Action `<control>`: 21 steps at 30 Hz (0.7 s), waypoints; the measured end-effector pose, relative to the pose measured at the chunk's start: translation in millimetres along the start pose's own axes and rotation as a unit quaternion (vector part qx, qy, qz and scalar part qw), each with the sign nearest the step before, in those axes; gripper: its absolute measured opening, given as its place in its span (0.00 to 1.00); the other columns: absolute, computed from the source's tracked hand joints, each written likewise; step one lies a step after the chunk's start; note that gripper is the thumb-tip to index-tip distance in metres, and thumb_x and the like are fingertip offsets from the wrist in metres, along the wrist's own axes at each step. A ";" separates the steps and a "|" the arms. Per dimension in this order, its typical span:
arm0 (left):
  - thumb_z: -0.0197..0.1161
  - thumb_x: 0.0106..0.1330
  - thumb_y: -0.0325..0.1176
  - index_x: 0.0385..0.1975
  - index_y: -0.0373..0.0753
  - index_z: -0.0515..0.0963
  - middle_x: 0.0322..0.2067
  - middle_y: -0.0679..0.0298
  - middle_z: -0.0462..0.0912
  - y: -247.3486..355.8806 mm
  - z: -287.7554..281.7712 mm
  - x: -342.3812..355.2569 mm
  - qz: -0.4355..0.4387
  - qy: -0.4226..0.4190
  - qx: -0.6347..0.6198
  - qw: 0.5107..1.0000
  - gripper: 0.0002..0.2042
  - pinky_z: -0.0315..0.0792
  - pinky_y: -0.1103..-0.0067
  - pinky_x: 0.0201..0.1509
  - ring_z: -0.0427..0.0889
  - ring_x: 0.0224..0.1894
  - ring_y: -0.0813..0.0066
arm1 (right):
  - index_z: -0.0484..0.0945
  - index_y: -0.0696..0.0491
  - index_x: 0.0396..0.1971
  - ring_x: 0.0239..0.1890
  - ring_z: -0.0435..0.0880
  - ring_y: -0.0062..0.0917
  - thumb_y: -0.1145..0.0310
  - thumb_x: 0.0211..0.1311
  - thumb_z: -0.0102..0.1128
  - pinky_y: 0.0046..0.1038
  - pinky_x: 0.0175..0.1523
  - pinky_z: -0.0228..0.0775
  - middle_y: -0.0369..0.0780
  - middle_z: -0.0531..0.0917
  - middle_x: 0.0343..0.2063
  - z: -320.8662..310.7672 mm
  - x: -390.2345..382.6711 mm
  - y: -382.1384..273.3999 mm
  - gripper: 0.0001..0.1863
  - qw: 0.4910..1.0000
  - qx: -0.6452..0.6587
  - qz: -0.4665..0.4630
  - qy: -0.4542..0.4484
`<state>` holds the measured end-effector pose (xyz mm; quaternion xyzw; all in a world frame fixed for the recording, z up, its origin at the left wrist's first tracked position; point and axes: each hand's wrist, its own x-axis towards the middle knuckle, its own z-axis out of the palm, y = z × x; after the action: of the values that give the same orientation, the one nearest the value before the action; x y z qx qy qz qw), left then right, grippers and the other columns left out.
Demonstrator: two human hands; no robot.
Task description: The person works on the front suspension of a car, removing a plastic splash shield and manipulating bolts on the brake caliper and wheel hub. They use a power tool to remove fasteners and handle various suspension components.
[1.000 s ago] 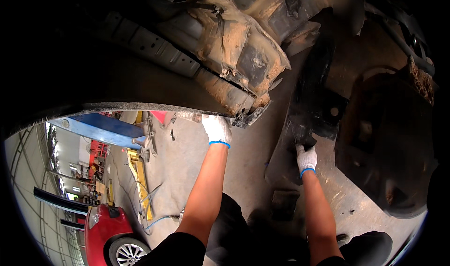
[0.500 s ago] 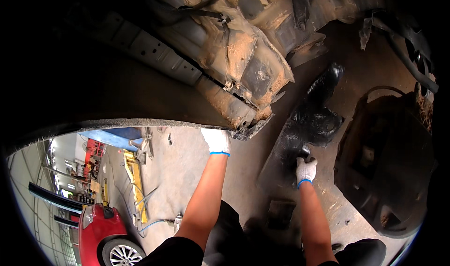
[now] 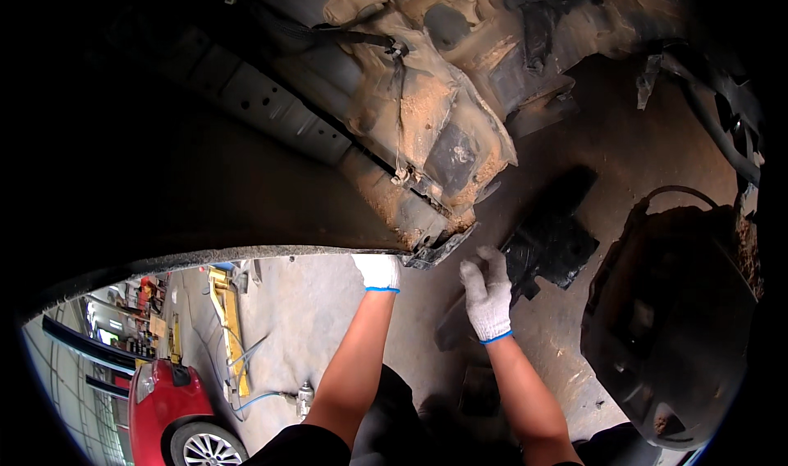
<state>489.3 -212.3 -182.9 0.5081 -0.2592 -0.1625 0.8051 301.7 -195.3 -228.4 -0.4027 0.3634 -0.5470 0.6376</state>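
Note:
My left hand, in a white knit glove with blue cuff, reaches up to the lower edge of the dark car body panel. Its fingers are hidden behind that edge. My right hand, gloved alike, is raised with its fingers apart and nothing in them, just below the dirty corner of the car's underbody. Beyond it is a black moulded plastic piece, in shadow over the floor. The sandy, mud-caked wheel-well metal hangs above both hands.
To the right a large dark liner-like panel hangs or stands. A red car, a yellow lift arm and a metal canister with blue hose are at the left. A dark flat piece lies near my knees.
My right hand has let go of the black plastic piece and moved up and left, its fingers opening. The piece now sits farther off. My left hand stays at the panel edge.

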 end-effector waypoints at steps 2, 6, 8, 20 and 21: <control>0.48 0.76 0.37 0.61 0.39 0.66 0.58 0.62 0.70 3.1 4.4 -5.2 -0.007 -0.004 -0.015 1.000 0.17 0.67 0.72 0.64 0.70 0.57 0.70 | 0.67 0.56 0.54 0.37 0.78 0.18 0.65 0.67 0.57 0.24 0.38 0.74 0.37 0.78 0.39 9.6 12.2 -7.6 0.20 0.998 -0.027 0.052 -0.022; 0.50 0.74 0.33 0.59 0.38 0.67 0.55 0.62 0.72 -4.1 -9.7 -0.6 -0.042 -0.020 -0.089 0.995 0.16 0.69 0.72 0.61 0.71 0.55 0.71 | 0.66 0.54 0.55 0.38 0.82 0.20 0.61 0.67 0.56 0.27 0.33 0.79 0.38 0.81 0.40 47.5 23.3 -46.2 0.21 0.979 0.142 0.138 -0.054; 0.51 0.73 0.32 0.58 0.36 0.69 0.53 0.61 0.73 -11.0 -19.6 4.0 0.005 -0.042 0.019 0.999 0.16 0.69 0.72 0.60 0.72 0.53 0.71 | 0.67 0.53 0.53 0.37 0.84 0.22 0.60 0.66 0.57 0.28 0.31 0.80 0.38 0.82 0.39 54.3 23.9 -51.7 0.20 0.964 0.185 0.186 -0.051; 0.48 0.72 0.29 0.52 0.41 0.71 0.38 0.65 0.77 24.6 15.4 0.4 -0.015 -0.035 0.029 0.999 0.12 0.71 0.78 0.36 0.73 0.35 0.78 | 0.74 0.53 0.41 0.25 0.83 0.27 0.65 0.59 0.54 0.33 0.25 0.76 0.38 0.81 0.30 71.0 36.7 -31.8 0.12 0.960 0.234 0.153 0.014; 0.47 0.73 0.29 0.52 0.45 0.68 0.35 0.66 0.76 30.1 24.8 -4.2 -0.149 0.034 -0.015 0.988 0.11 0.70 0.81 0.31 0.72 0.31 0.80 | 0.72 0.55 0.43 0.25 0.82 0.24 0.67 0.57 0.56 0.30 0.24 0.76 0.38 0.81 0.31 65.9 39.2 -36.3 0.14 0.957 0.237 0.166 0.022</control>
<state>471.4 -215.4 -148.1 0.5342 -0.1511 -0.2672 0.7877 352.0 -229.4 -169.1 -0.1617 0.2993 -0.5127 0.7883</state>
